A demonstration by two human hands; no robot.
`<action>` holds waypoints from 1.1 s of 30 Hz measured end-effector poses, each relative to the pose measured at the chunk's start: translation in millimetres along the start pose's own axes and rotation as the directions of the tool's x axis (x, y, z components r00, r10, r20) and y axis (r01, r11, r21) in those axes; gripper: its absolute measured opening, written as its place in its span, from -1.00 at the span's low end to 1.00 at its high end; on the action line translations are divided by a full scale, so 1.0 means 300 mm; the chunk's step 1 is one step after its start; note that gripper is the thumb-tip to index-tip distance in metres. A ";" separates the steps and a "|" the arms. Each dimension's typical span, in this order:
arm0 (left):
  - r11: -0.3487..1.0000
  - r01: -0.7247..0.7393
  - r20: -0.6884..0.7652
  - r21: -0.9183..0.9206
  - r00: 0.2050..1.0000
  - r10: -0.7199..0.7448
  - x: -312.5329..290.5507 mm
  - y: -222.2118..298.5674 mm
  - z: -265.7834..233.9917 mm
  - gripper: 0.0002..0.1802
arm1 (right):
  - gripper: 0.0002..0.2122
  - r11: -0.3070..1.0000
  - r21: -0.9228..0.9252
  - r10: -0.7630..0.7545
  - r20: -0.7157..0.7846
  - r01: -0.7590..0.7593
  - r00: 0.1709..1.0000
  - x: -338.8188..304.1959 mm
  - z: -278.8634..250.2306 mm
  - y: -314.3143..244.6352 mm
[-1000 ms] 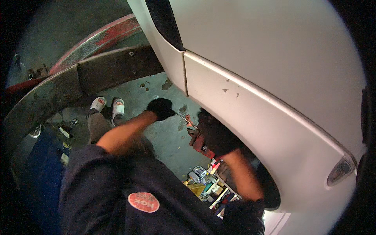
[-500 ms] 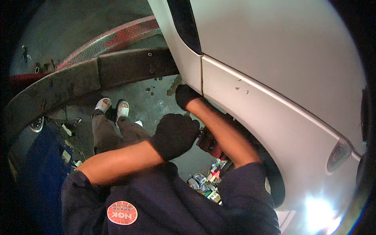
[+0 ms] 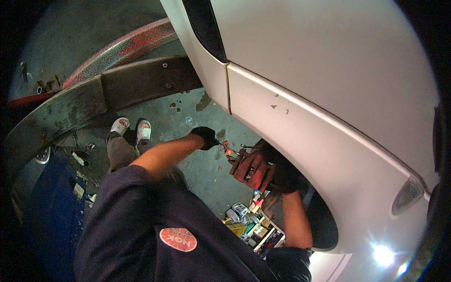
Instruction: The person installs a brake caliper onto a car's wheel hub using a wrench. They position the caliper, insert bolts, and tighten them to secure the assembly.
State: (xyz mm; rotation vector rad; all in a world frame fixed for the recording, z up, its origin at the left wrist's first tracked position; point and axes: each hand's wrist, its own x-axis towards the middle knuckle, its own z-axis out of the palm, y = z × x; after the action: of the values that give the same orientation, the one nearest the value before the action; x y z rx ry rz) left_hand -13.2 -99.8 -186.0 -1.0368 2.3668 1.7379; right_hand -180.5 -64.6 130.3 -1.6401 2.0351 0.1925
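A red brake caliper (image 3: 253, 170) sits in the wheel arch of a pale car (image 3: 324, 155). My left hand (image 3: 204, 137), in a black glove, is closed round a thin metal hand tool (image 3: 227, 148); its far end reaches the caliper's near edge, and its exact kind is unclear. My right hand (image 3: 285, 177), also gloved in black, is at the caliper's right side in the arch's shadow. Its fingers are mostly hidden there. A shiny metal end (image 3: 246, 146) sticks out by the caliper's top. Behind the tool shows a small orange patch (image 3: 228, 147).
Below the caliper, a tray (image 3: 278, 229) holds several small tools and parts. A dark curved beam (image 3: 145, 77) and a red tread-plate ramp (image 3: 127, 49) cross the upper left. My feet in white slides (image 3: 143, 129) stand on the stained floor. Dark blue fabric (image 3: 47, 202) lies left.
My right hand has moved from the car's lower edge down to the caliper's right side. My left hand has moved up, and the tool in it now shows. The view has shifted slightly.
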 end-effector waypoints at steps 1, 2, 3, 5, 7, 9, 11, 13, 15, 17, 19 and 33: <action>0.999 0.034 0.049 -0.005 0.998 -0.034 0.063 0.038 0.029 -0.38 | -0.66 1.000 0.015 0.014 -0.020 -0.014 1.000 -0.020 0.010 0.011; 0.999 -0.033 -0.019 -0.013 0.999 0.032 0.097 0.060 0.075 -0.37 | -0.66 0.999 0.026 0.021 -0.035 -0.020 0.999 -0.037 0.018 0.022; 0.997 -0.003 0.035 -0.073 0.999 0.006 0.152 0.092 0.109 -0.38 | -0.66 0.999 0.034 0.030 -0.054 -0.028 0.998 -0.051 0.023 0.034; 0.984 -0.138 0.039 -0.114 0.989 0.144 0.242 0.124 0.185 -0.43 | -0.65 0.998 0.052 0.047 -0.081 -0.043 0.996 -0.079 0.030 0.056; 0.948 -0.317 0.073 0.000 0.946 0.317 0.334 0.150 0.243 -0.48 | -0.65 0.996 0.069 0.064 -0.096 -0.058 0.993 -0.098 0.031 0.076; 0.889 -0.450 0.101 0.079 0.891 0.442 0.394 0.163 0.282 -0.51 | -0.64 0.994 0.088 0.078 -0.109 -0.069 0.991 -0.114 0.021 0.092; 0.874 -0.479 0.124 0.079 0.875 0.468 0.421 0.173 0.295 -0.52 | -0.64 0.992 0.100 0.091 -0.116 -0.080 0.989 -0.127 0.003 0.101; 0.873 -0.484 0.139 0.060 0.870 0.473 0.426 0.189 0.284 -0.53 | -0.63 0.989 0.117 0.107 -0.123 -0.092 0.987 -0.135 -0.023 0.105; 0.870 -0.490 0.150 0.048 0.865 0.479 0.419 0.211 0.261 -0.54 | -0.63 0.987 0.123 0.116 -0.126 -0.101 0.985 -0.139 -0.043 0.105; 0.869 -0.492 0.157 0.044 0.863 0.481 0.411 0.231 0.237 -0.54 | -0.62 0.988 0.118 0.118 -0.126 -0.103 0.985 -0.144 -0.046 0.098; 0.870 -0.491 0.158 0.039 0.863 0.480 0.403 0.244 0.216 -0.55 | -0.62 0.990 0.104 0.107 -0.119 -0.095 0.987 -0.149 -0.029 0.084; 0.952 -0.305 -0.153 -0.036 0.943 0.297 0.143 0.061 0.075 -0.40 | -0.69 0.985 0.170 -0.041 0.037 0.034 0.998 -0.051 0.039 -0.097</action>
State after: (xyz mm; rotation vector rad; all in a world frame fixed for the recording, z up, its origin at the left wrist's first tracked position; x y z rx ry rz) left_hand -63.9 -98.7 -195.9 -0.8724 2.7042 1.8970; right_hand -147.4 -53.9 133.7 -1.5552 1.9328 0.0375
